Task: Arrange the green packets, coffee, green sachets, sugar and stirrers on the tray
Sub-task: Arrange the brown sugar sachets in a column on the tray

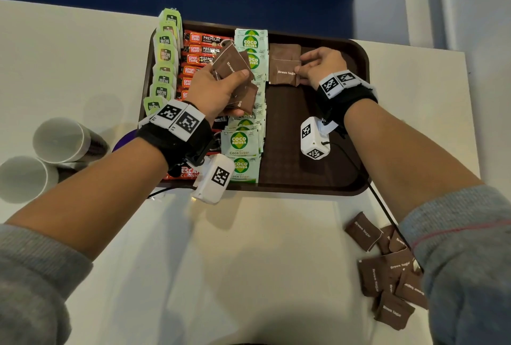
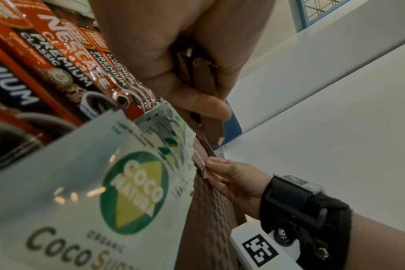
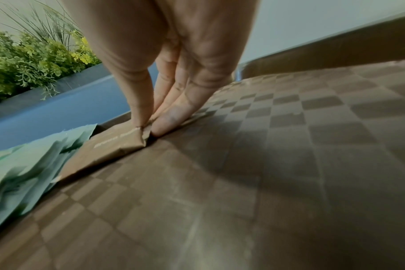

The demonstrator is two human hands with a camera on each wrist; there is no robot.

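A brown tray holds a left column of green tea packets, orange coffee sticks and a column of Coco Natura sachets. My left hand hovers over these and grips a bunch of several brown sugar packets. My right hand pinches the right edge of a brown sugar packet lying flat on the tray beside the sachets. In the right wrist view the thumb and fingertips meet on that packet's corner. No stirrers are in view.
A heap of brown sugar packets lies on the white table at the near right. Two white paper cups lie on their sides left of the tray. The tray's right half is bare. A black cable runs off the tray's near right corner.
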